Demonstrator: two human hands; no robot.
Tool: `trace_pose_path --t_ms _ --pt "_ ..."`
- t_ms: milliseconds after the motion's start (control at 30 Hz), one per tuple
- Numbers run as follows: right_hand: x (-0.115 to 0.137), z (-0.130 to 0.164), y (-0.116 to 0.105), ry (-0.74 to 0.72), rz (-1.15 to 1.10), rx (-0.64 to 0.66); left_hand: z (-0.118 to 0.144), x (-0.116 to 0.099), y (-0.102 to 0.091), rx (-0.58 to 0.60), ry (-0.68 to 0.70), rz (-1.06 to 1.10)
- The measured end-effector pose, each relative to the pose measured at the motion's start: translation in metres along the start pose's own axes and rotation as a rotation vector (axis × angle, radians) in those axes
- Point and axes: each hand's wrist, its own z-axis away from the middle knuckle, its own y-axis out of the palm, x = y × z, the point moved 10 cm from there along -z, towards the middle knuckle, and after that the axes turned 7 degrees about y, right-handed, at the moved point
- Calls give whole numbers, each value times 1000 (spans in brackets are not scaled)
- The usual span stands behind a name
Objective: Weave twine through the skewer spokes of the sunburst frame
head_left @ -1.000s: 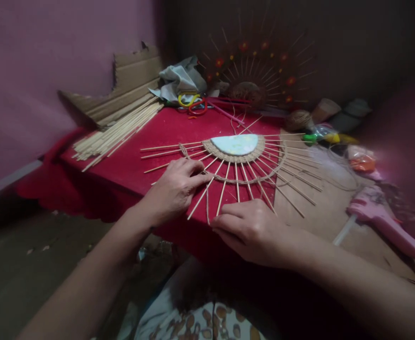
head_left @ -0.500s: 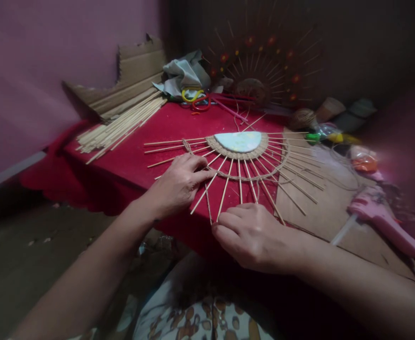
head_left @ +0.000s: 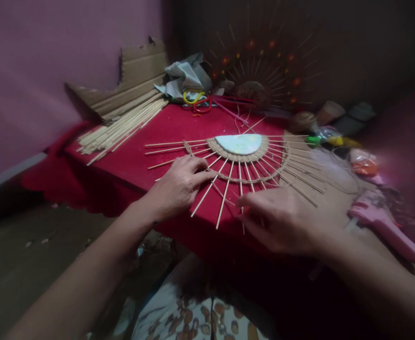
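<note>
A fan-shaped stick frame (head_left: pixel 239 165) lies on the red cloth, its thin sticks spreading from a half-round pale blue centre (head_left: pixel 238 143) with a woven twine border. An outer arc of braided twine (head_left: pixel 249 181) crosses the sticks. My left hand (head_left: pixel 177 184) is closed on the frame's left side, thumb along the twine arc, some fingers hidden underneath. A loose strand of twine (head_left: pixel 222 193) runs from beside that thumb to my right hand (head_left: pixel 273 215), which pinches its end over the lower sticks. The right hand is somewhat blurred.
A bundle of sticks (head_left: pixel 122 127) lies at left by torn cardboard (head_left: pixel 141 71). Behind are scissors (head_left: pixel 202 104) and crumpled cloth (head_left: pixel 188 73). A pink glue gun (head_left: pixel 380 215) and a twine ball (head_left: pixel 303 121) are at right. A decorated stick fan (head_left: pixel 253 71) stands at the back.
My right hand has moved right and slightly up, swinging the loose twine from hanging steeply down to slanting across the sticks. My left hand has stayed in place.
</note>
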Motion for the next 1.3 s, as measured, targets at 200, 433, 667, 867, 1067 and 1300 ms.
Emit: trace_pose_path --t_ms 200,433,667,867,1067,1300 --pt "-97 -1 1 455 61 38 1 5 -7 -54 -71 6" --pt "-116 5 26 540 -17 156 3 15 -12 -83 -173 -42" --pt "-104 -12 21 582 -110 98 0 46 -14 -11 -222 -219" --pt "-93 -25 22 602 -90 68 -16 70 -21 39 -253 -228" --pt "-89 -20 25 607 -85 32 -33 27 -16 21 -129 177" --pt "-84 -16 14 571 -166 -37 -40 21 8 79 -154 262"
